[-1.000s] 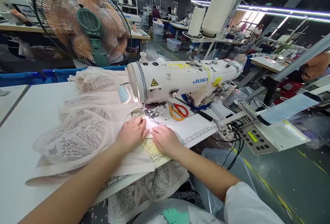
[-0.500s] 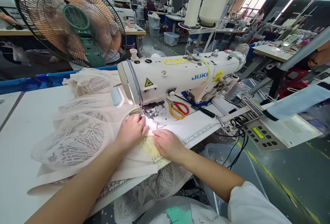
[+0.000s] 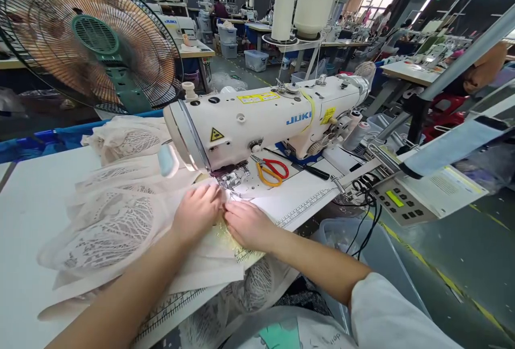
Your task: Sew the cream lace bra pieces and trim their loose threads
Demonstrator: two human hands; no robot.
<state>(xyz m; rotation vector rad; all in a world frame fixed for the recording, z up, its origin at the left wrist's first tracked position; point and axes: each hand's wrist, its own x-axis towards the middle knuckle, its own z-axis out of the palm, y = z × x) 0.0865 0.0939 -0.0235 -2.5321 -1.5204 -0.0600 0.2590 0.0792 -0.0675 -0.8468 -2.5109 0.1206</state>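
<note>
Sheer cream lace fabric (image 3: 116, 225) spreads over the left of the table and hangs over its front edge. At the needle end of a white JUKI sewing machine (image 3: 241, 118), my left hand (image 3: 198, 209) grips the fabric's edge with curled fingers. Close beside it, almost touching, my right hand (image 3: 247, 224) pinches the same edge just in front of the presser foot (image 3: 229, 180). The fingertips partly hide the cloth between them. Under my hands lies a yellowish, shiny taped patch (image 3: 225, 237) on the tabletop.
Orange-and-red handled snips (image 3: 270, 172) and a black-handled screwdriver (image 3: 316, 171) lie on the machine bed. A large fan (image 3: 96, 38) stands behind left. To the right are a control box (image 3: 402, 199) and a clear plastic bin (image 3: 374, 263) below the table edge.
My hands have drawn together at the presser foot, the right one moving left towards the other. The whole view has shifted slightly, so the machine sits further left.
</note>
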